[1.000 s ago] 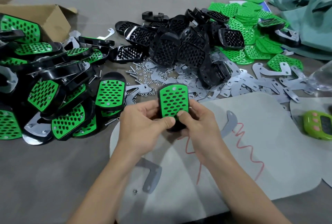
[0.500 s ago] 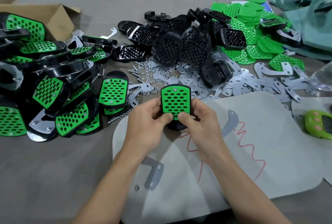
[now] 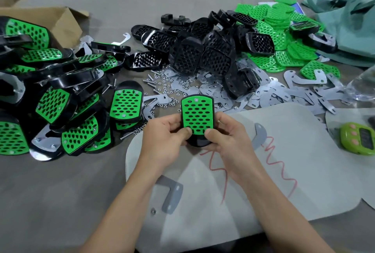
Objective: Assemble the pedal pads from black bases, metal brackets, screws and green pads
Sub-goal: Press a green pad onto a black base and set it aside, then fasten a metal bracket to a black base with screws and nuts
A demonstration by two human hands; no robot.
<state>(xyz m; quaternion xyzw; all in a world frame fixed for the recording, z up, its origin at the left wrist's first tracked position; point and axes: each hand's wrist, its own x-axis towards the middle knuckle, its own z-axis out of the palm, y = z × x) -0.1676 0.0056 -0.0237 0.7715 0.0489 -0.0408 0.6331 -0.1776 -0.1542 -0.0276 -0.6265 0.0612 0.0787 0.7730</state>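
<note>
Above the pale mat (image 3: 304,151), a pedal pad (image 3: 197,115) is gripped by left hand (image 3: 166,139) and right hand (image 3: 227,137), thumbs pressed on its green face.

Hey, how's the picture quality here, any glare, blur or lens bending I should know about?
Head view: even, soft light; the pedal pad in the left hand and right hand is sharp; faint arm shadows fall on the white mat; glare on a shiny metal plate at far left; the wide lens bows the edges, where the green timer looks soft.
</note>
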